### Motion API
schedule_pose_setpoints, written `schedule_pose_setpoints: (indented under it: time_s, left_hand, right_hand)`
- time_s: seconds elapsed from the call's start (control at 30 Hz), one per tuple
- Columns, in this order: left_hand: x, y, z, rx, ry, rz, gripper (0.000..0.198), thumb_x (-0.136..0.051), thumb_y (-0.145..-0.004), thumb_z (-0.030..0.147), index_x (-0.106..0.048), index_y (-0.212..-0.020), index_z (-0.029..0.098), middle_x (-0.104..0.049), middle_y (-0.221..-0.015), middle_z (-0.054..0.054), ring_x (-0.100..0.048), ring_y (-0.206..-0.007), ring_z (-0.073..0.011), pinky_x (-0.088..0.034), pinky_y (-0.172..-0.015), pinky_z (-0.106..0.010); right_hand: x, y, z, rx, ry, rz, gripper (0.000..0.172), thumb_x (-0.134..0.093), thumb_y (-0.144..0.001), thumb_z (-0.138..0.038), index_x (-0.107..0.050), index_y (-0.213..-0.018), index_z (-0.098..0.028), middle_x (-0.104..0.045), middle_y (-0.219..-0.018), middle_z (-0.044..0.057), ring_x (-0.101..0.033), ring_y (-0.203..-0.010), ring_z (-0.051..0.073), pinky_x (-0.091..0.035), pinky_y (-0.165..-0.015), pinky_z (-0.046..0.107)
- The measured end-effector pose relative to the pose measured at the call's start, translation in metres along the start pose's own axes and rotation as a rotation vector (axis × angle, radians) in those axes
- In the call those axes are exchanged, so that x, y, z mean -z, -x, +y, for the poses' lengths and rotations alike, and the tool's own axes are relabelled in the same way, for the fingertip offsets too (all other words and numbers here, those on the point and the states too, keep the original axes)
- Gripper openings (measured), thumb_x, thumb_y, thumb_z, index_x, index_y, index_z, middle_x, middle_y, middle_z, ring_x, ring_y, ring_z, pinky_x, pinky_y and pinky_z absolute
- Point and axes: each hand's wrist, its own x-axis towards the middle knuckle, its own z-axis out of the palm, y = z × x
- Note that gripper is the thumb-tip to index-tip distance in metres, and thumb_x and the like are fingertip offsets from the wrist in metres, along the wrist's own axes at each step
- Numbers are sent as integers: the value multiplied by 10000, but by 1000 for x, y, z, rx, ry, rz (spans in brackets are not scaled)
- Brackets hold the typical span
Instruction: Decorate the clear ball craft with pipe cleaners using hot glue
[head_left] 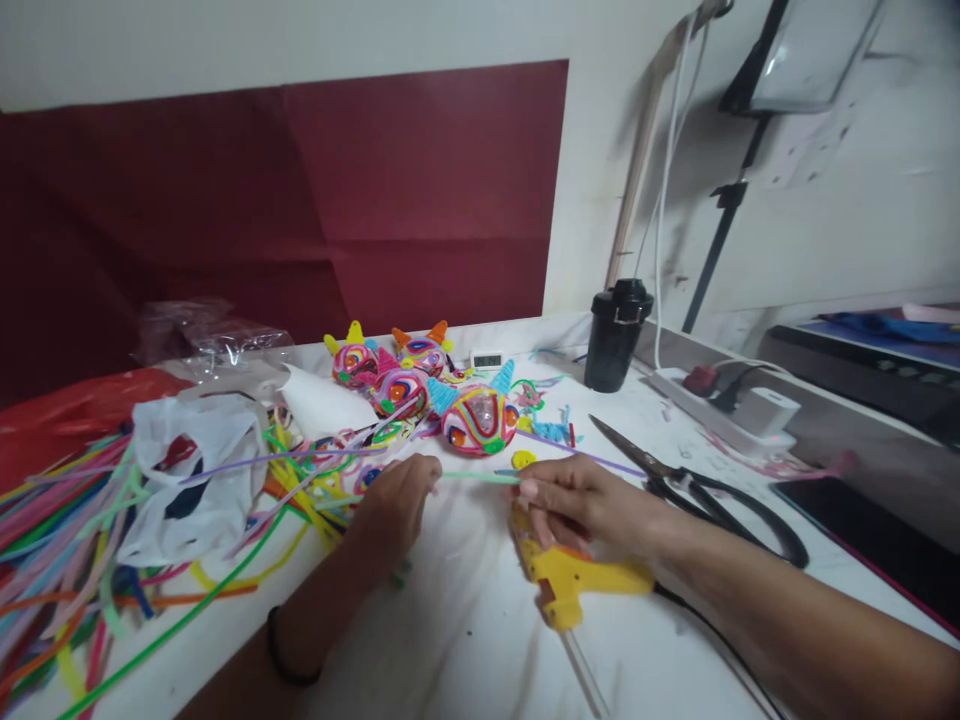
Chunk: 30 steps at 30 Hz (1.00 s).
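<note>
A pale green pipe cleaner (pixel 476 476) is stretched level between my two hands. My left hand (pixel 397 505) pinches one end, its fingers closed. The other end is in the closed fingers of my right hand (pixel 574 500), where a thin blue tip also shows; I cannot make out what it belongs to. Below my right hand a yellow hot glue gun (pixel 589 577) lies on the table, a clear glue stick (pixel 586 672) poking out of it. Just beyond my hands sits a striped cat-like head (pixel 480 418) with blue ears, made of coiled pipe cleaners. Several similar heads (pixel 405 388) stand behind it.
Loose pipe cleaners (pixel 64 540) and a white plastic bag (pixel 199 480) cover the left side. Large black scissors (pixel 697 490) lie open-bladed on the right, near a black phone-like slab (pixel 874 545). A black cup (pixel 618 335), a small digital clock (pixel 487 360) and a power strip (pixel 720 415) stand farther back.
</note>
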Motion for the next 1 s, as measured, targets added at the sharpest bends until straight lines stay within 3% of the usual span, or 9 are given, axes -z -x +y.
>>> schedule_pose_setpoints:
  time_s: [0.1, 0.17, 0.37, 0.47, 0.57, 0.67, 0.83, 1.0]
  left_hand:
    - [11, -11, 7, 178, 179, -37, 179, -408, -952, 254, -574, -968, 189, -634, -683, 33, -604, -601, -122, -466, -578, -224]
    - [19, -22, 11, 231, 296, -64, 220, -441, -951, 306, -627, -948, 187, -656, -682, 28, -614, -609, -119, -485, -603, -221]
    - [34, -60, -2, 67, 288, -7, 239, -525, -926, 298, -730, -905, 177, -681, -767, -22, -609, -677, -122, -475, -611, -217]
    - [32, -75, -16, -73, 230, 5, 211, -558, -914, 281, -746, -924, 188, -616, -725, -20, -570, -671, -125, -461, -609, -233]
    - [24, -85, -28, -118, 182, -17, 179, -560, -910, 220, -735, -939, 193, -618, -772, -26, -576, -712, -133, -460, -648, -251]
    - [15, -92, -36, -163, 86, -62, 179, -531, -920, 176, -709, -926, 186, -641, -839, -39, -586, -798, -157, -460, -734, -286]
    - [8, -102, -43, -255, -117, -117, 251, -485, -910, 100, -709, -950, 205, -635, -900, -49, -547, -879, -196, -408, -780, -333]
    - [4, -107, -44, -269, -150, -142, 323, -463, -912, 63, -729, -903, 246, -628, -922, -35, -529, -912, -198, -352, -810, -354]
  right_hand:
    - [8, -5, -8, 71, 69, 57, 524, -552, -838, -657, -620, -833, -138, -614, -576, -10, -378, -393, 56, -272, -391, 201]
    - [10, -8, -18, 135, 134, 41, 522, -563, -840, -648, -629, -823, -131, -637, -626, 7, -397, -425, 56, -304, -418, 203]
    - [36, -22, -49, 245, 288, -42, 474, -539, -888, -565, -688, -802, -123, -604, -610, 0, -433, -488, 73, -346, -482, 218]
    - [56, -37, -49, 265, 503, 50, 450, -543, -868, -526, -717, -928, -115, -668, -711, 33, -495, -530, 96, -379, -484, 225]
    - [68, -53, -43, 295, 663, 169, 328, -599, -834, -404, -738, -896, -114, -673, -683, 33, -526, -555, 119, -409, -526, 238]
    - [67, -63, -41, 339, 813, 227, 159, -601, -812, -188, -756, -806, -156, -686, -737, 37, -583, -683, 149, -420, -658, 256]
    - [56, -67, -43, 378, 1016, 232, 269, -539, -826, -63, -755, -726, -187, -619, -758, 35, -537, -689, 138, -356, -646, 245]
    - [54, -69, -41, 378, 1047, 228, 309, -530, -794, -3, -770, -780, -198, -653, -809, 42, -575, -709, 143, -380, -646, 238]
